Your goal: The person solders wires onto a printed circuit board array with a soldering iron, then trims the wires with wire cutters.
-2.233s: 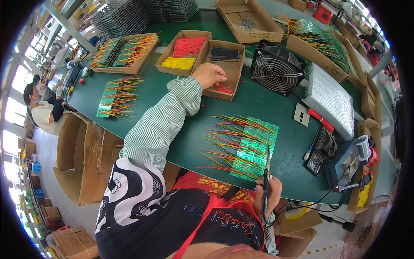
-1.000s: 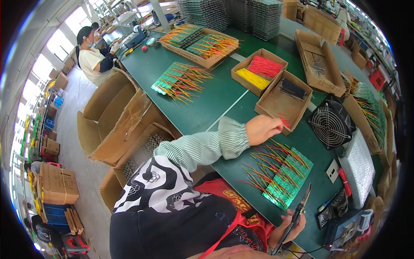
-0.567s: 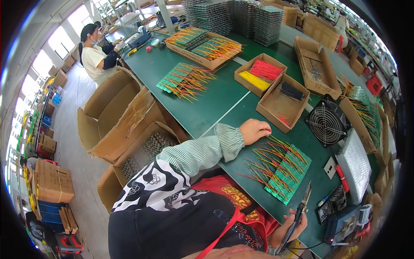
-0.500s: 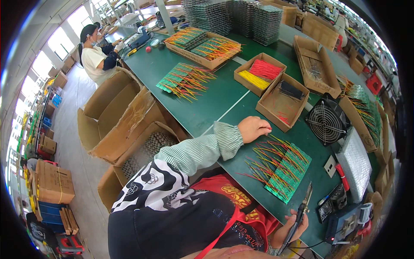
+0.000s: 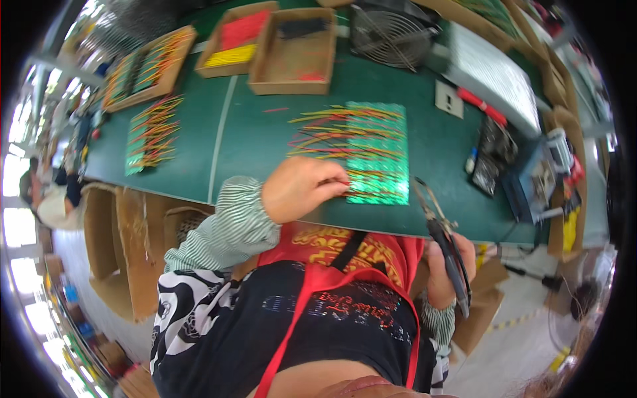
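My left hand (image 5: 300,190) is closed, thumb and finger pinched together on a short red wire (image 5: 346,184) at the lower left edge of a green circuit board panel (image 5: 377,167). Most of that wire is hidden by the fingers. Rows of red, yellow and dark wires (image 5: 325,132) stick out leftward from the panel, which lies flat on the table. My right hand (image 5: 458,259) is wrapped round the dark handle of a soldering iron (image 5: 446,242). The iron points up and left, its tip just right of the panel's lower right corner, apart from it.
Behind the panel stand a cardboard tray (image 5: 292,69) with dark and red wires and a box (image 5: 229,50) of red and yellow wires. A fan (image 5: 391,36), a blue soldering station (image 5: 527,189) and red-handled tool (image 5: 482,107) sit right. Another wired panel (image 5: 136,142) lies left.
The view has turned and now faces the panel more squarely. My left hand has moved from beside the wire tray to the panel's near left edge. The iron stays in my right hand.
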Action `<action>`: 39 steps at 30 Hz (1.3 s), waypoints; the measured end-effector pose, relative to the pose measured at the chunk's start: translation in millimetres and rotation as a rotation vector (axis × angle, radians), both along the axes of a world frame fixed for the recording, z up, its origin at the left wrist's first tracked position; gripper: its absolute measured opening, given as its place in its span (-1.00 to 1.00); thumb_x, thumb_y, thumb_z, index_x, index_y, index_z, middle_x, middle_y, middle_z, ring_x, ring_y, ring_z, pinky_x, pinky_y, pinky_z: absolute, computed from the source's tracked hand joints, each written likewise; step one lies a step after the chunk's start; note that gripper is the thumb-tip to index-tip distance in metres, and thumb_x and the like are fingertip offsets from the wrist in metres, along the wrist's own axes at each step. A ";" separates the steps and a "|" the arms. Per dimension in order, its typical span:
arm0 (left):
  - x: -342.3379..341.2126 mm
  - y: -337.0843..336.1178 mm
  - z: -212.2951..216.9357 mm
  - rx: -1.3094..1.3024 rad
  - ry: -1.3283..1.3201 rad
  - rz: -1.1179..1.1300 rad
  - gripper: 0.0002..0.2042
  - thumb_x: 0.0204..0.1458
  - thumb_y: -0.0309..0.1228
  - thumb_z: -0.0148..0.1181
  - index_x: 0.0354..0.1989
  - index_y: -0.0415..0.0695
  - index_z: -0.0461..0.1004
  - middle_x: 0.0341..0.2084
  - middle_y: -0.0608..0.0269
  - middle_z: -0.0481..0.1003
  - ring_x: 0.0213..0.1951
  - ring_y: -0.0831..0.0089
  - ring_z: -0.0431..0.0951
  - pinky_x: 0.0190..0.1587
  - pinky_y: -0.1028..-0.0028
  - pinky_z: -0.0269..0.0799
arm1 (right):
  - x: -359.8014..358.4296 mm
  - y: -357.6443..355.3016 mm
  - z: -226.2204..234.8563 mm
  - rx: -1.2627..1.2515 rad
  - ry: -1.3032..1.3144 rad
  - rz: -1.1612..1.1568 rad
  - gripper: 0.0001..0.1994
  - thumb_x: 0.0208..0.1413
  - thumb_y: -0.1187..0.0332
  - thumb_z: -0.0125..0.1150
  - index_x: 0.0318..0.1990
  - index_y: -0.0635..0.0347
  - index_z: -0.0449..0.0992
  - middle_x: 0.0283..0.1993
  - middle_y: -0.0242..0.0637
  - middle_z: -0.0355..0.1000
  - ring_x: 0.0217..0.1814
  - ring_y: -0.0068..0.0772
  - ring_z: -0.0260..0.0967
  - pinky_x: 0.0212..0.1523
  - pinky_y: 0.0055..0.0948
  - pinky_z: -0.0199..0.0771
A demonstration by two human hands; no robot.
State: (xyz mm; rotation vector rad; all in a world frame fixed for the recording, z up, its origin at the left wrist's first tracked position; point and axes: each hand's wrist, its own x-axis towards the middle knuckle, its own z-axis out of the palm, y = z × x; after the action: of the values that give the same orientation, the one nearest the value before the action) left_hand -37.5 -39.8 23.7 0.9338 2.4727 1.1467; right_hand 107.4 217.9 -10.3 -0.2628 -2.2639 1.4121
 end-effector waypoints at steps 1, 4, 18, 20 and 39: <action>-0.8 2.5 -3.1 0.026 -0.106 0.010 -0.87 0.00 -0.40 0.16 -0.36 -0.20 0.50 -0.53 0.19 0.50 -0.50 0.40 0.52 -0.43 0.49 0.39 | 2.3 -0.6 5.3 0.052 -0.016 0.062 -0.69 -0.07 0.59 0.16 -0.12 0.35 0.32 -0.34 -0.13 0.45 -0.34 -0.43 0.44 -0.29 -0.52 0.44; -8.8 11.6 -14.7 0.029 -0.167 -0.035 -0.88 0.00 -0.43 0.17 -0.37 -0.23 0.48 -0.55 0.23 0.46 -0.53 0.50 0.46 -0.46 0.53 0.35 | 7.2 -2.0 11.7 -0.119 -0.075 0.018 -0.72 -0.17 0.49 0.33 -0.24 0.30 0.45 -0.37 -0.22 0.47 -0.39 -0.44 0.42 -0.29 -0.49 0.40; -0.8 17.7 -35.9 -0.096 -0.142 -0.052 -0.87 -0.06 -0.42 0.18 -0.46 -0.22 0.44 -0.55 0.19 0.42 -0.50 0.31 0.43 -0.47 0.41 0.32 | -12.0 -15.8 17.1 -0.099 -0.211 0.259 -0.80 -0.19 0.44 0.34 -0.37 0.22 0.47 -0.51 -0.29 0.47 -0.52 -0.45 0.42 -0.44 -0.49 0.39; -2.3 17.7 -37.0 -0.083 -0.127 -0.061 -0.87 -0.06 -0.40 0.18 -0.46 -0.22 0.45 -0.55 0.18 0.43 -0.49 0.28 0.44 -0.45 0.38 0.32 | -12.0 -17.2 13.2 -0.117 -0.241 0.252 -0.81 -0.19 0.45 0.33 -0.38 0.22 0.47 -0.51 -0.29 0.47 -0.52 -0.46 0.43 -0.43 -0.49 0.40; -4.3 18.8 -37.0 -0.118 -0.106 -0.075 -0.88 -0.09 -0.39 0.21 -0.49 -0.19 0.48 -0.56 0.18 0.45 -0.46 0.25 0.46 -0.42 0.35 0.35 | -16.8 -19.2 10.3 -0.141 -0.340 0.244 -0.83 -0.16 0.50 0.28 -0.37 0.28 0.45 -0.49 -0.36 0.45 -0.48 -0.63 0.35 -0.40 -0.60 0.36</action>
State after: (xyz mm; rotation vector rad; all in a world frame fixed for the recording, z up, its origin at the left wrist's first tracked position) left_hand -41.7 -20.9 -13.3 0.9009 2.3715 0.9886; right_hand 90.6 198.7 -0.1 -0.2985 -2.5398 1.7714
